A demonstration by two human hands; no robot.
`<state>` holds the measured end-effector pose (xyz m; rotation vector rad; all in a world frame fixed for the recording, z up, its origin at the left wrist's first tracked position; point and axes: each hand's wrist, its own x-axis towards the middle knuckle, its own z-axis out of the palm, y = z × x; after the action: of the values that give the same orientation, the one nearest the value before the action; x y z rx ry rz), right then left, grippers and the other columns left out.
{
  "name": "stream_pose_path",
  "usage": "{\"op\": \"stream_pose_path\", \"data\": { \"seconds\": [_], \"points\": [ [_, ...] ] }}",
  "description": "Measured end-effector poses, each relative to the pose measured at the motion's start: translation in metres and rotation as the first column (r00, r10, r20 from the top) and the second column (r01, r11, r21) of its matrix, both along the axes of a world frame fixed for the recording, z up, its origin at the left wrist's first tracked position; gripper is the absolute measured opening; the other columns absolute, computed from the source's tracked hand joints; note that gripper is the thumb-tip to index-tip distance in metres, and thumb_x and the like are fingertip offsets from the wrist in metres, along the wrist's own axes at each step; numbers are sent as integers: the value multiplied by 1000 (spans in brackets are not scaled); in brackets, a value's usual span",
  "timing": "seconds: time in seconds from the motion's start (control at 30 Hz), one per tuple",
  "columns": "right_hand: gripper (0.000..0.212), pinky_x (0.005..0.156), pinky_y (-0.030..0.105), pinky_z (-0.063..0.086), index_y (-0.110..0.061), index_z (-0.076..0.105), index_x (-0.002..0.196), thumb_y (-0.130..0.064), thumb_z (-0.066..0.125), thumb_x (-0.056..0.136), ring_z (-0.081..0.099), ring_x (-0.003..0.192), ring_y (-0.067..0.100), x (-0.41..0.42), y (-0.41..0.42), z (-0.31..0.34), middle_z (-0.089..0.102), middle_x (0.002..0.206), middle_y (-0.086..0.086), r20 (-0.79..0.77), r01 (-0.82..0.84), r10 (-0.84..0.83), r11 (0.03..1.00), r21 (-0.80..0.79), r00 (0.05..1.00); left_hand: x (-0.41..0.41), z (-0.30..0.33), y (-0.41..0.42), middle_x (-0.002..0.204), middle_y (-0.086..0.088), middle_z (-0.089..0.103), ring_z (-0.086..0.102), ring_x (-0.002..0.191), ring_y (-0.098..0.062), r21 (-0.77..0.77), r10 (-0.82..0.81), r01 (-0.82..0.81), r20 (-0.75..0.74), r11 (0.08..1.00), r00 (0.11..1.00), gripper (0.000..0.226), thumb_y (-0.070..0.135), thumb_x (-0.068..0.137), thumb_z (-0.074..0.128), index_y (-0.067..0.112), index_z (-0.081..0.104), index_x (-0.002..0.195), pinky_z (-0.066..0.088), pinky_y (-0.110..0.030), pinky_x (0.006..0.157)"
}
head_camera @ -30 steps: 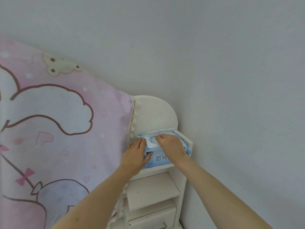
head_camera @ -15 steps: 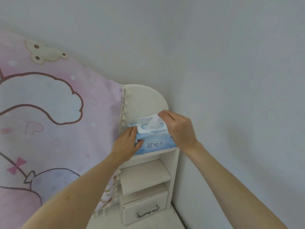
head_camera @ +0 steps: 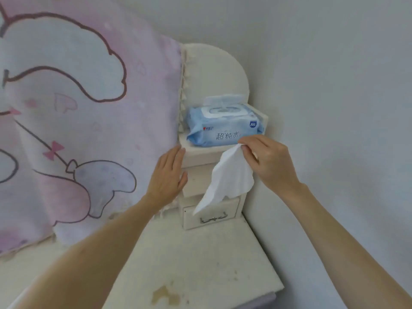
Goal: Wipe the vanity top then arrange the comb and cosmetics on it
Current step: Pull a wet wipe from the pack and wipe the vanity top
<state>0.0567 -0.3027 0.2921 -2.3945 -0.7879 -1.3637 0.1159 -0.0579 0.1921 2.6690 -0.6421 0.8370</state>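
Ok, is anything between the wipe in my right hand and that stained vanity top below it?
Nothing visible. The wipe hangs from the right hand in front of the small shelf unit, and the stained vanity top below lies bare.

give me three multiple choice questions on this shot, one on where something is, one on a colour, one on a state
1. Where is the wet wipes pack?
A. top shelf of the small white shelf unit
B. on the vanity top
C. in the drawer

2. What colour is the pack?
A. pink
B. light blue
C. green

3. How is the pack's lid?
A. flipped open
B. closed
C. torn off

Answers:
1 A, it lies on the top shelf, above the drawer.
2 B, its wrapper is light blue.
3 A, the lid stands up behind the opening while the right hand pinches a white wipe.
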Motion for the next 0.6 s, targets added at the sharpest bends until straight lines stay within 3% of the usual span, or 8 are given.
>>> {"op": "stream_pose_path", "data": {
  "seconds": [0.13,0.23,0.37,0.47,0.6],
  "points": [
    [25,48,26,48,-11,69,85,-18,45,85,64,62,24,6,16,-73,68,77,3,-209,76,-83,996,-39,974,-72,-121,48,135,-18,47,47,119,-34,112,81,-54,-258,992,963,54,30,91,32,0,40,135,32,-42,102],
    [22,50,27,47,-8,68,84,-12,46,85,63,63,23,7,23,-115,68,76,4,-227,87,-103,993,-81,969,-135,-190,71,131,-12,54,50,119,-28,163,182,-124,-409,979,894,61,39,98,10,3,48,129,27,-38,103],
    [22,70,34,51,-3,65,86,-8,44,84,64,85,27,-18,23,-184,68,89,9,-328,33,-60,996,-87,943,-198,-236,84,127,-10,58,49,119,-24,213,297,-214,-540,953,787,66,38,98,6,3,56,123,20,-34,106],
    [26,81,36,54,-6,68,90,-18,46,83,64,101,26,-61,17,-257,70,97,7,-572,-37,-114,969,-246,812,-222,-257,93,130,-13,56,48,122,-26,265,381,-275,-589,924,713,68,36,98,5,-1,55,123,8,-32,110],
    [42,75,27,53,-13,69,92,-39,38,84,67,89,18,-113,11,-320,71,91,1,-793,-105,-217,937,-332,570,-234,-273,96,131,-16,54,53,120,-29,334,441,-291,-607,897,661,72,37,97,2,-5,55,122,18,-38,105]
  ]
}}
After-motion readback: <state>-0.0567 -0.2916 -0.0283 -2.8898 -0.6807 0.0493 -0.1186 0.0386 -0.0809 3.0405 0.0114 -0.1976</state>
